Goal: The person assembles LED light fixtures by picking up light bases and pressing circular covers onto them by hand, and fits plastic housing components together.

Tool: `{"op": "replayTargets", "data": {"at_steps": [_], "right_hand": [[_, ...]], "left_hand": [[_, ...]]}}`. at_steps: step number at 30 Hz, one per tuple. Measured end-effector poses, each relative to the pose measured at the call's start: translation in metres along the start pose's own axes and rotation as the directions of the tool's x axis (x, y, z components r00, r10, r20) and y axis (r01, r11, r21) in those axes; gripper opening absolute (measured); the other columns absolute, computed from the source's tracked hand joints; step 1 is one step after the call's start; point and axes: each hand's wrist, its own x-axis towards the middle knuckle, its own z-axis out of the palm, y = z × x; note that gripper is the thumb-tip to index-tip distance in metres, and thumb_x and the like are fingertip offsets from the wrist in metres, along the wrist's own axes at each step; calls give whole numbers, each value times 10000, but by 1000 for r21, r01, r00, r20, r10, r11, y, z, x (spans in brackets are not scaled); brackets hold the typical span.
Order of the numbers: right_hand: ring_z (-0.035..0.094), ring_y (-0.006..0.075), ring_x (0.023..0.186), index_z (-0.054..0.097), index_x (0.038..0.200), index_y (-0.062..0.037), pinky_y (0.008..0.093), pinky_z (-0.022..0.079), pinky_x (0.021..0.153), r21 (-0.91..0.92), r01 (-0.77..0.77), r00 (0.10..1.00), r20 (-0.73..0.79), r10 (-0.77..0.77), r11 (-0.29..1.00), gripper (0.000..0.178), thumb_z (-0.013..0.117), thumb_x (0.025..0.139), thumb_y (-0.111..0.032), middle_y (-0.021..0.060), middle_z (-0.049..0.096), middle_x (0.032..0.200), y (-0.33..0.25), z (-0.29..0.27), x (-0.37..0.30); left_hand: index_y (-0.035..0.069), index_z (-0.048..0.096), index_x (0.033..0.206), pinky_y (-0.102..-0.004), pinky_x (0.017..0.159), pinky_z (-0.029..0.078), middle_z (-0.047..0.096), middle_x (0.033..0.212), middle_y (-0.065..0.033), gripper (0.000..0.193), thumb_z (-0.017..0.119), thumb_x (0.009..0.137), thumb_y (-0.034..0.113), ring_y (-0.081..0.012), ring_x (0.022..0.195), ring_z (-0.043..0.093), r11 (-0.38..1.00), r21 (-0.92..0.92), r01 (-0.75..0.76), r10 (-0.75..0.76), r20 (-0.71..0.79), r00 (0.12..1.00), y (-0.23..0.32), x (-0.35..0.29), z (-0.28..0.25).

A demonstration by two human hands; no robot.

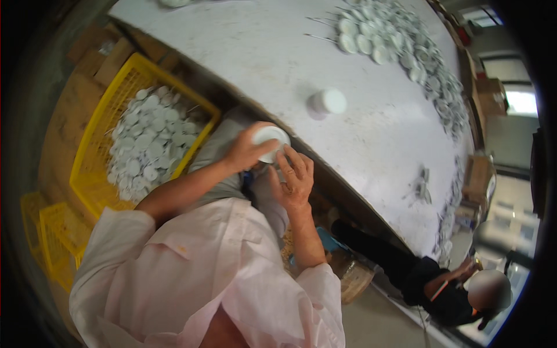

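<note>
My left hand (pixel 246 152) is closed around the side of a round white piece (pixel 271 139) with a raised rim, held just off the table's edge above my lap. My right hand (pixel 296 178) is beside it, fingers bent and spread, the fingertips at the piece's near rim. Whether they press on it I cannot tell. On the table beyond stands a short white cylinder (pixel 333 101), apart from both hands. To my left, a yellow plastic basket (pixel 87 156) holds a heap of small white discs (pixel 148 139), some with thin wires.
The white table (pixel 255 52) runs diagonally in front of me. Many round white parts with wires (pixel 394 43) are piled along its far side; a few loose ones (pixel 425 185) lie nearer. More yellow baskets (pixel 58 238) stand lower left. Another person (pixel 441 287) works at the right.
</note>
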Motion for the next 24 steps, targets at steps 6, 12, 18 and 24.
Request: {"op": "replayTargets", "data": {"at_steps": [6,12,18,24], "right_hand": [[602,207,815,639,1029,-37,284,496,610,-53,-653,715,-372,592,756,255,664,776,-28,111,633,995,127,-64,-26],[612,305,869,656,1063,-55,399,495,792,-399,-899,432,-739,517,181,365,663,801,-309,134,629,985,308,-192,-121],[618,337,982,682,1013,-86,431,492,838,-238,-934,-34,-683,730,-266,329,622,798,-327,150,652,1052,326,-220,-115],[614,358,966,679,967,-70,443,490,827,-283,-923,-41,-604,796,-262,273,577,811,-269,162,645,1047,303,-202,-121]], "left_hand": [[9,578,1138,-287,813,486,624,1032,-78,371,690,790,76,-168,905,608,974,-225,33,-134,-450,883,-39,6,-121],[64,531,1261,-312,811,464,575,1171,-86,423,566,902,286,-199,999,570,920,-228,317,-381,-704,600,-120,-26,-275],[86,491,1283,-338,756,459,562,1150,-79,428,523,906,287,-219,956,563,825,-382,417,-535,-768,354,-201,-126,-411],[54,487,1275,-345,734,463,567,1139,-99,422,510,893,235,-219,936,578,692,-279,666,-494,-855,156,-225,-182,-464]]}}
